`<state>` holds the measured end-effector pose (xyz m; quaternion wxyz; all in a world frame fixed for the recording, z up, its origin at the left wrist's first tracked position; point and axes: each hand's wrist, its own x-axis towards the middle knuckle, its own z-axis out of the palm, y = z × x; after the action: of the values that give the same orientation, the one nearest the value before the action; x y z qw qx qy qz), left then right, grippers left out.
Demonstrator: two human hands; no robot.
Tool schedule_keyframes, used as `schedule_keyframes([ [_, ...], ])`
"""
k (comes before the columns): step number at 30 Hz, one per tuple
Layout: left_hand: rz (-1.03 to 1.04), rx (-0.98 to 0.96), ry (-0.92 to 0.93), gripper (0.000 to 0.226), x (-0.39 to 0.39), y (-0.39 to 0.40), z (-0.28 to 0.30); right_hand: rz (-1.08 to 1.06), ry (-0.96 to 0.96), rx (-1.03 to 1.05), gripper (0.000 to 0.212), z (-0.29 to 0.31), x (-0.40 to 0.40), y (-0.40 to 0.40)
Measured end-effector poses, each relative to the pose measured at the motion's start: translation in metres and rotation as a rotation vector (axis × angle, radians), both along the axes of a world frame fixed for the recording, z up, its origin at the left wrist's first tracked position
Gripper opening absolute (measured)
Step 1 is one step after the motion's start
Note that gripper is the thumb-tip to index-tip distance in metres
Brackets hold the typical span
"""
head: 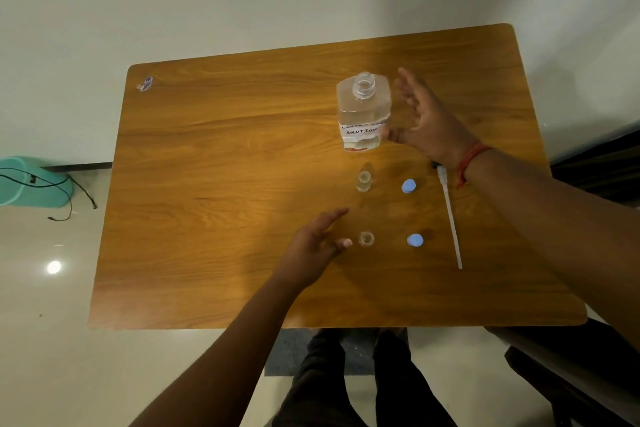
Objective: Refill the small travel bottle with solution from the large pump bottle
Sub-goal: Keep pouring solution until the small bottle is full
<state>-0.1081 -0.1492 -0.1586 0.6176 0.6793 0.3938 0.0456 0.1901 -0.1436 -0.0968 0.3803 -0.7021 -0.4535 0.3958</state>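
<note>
Travel bottle [366,238] uncapped, upright on table [214,156], near front; second small bottle [363,180] behind it. Left hand [313,246] just beside it, fingers loose, holding nothing. Right hand [427,121] spread beside large bottle [363,111], thumb near label, not gripping. Pump tube [450,218] lies at right.

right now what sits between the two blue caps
Nothing: in the head view only bare wooden table shows between the far blue cap and the near blue cap.

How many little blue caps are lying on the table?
2. One blue cap lies right of the far small bottle; the other cap lies right of the near small bottle. None seems hidden.
</note>
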Motion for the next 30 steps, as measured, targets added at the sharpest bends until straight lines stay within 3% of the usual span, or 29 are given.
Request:
schedule_keyframes([
  [8, -0.042, 0.065, -0.002, 0.058, 0.009, -0.019, -0.011, 0.041, -0.020, 0.033, 0.117, -0.002, -0.009, 0.011],
  [18, 0.015, 0.208, -0.035, 0.035, 0.020, -0.028, -0.021, 0.041, -0.123, 0.104, 0.082, -0.001, -0.010, 0.026],
  [30, 0.119, 0.163, -0.137, 0.026, 0.018, -0.024, -0.005, -0.015, -0.152, 0.170, 0.074, 0.021, -0.007, 0.022],
])
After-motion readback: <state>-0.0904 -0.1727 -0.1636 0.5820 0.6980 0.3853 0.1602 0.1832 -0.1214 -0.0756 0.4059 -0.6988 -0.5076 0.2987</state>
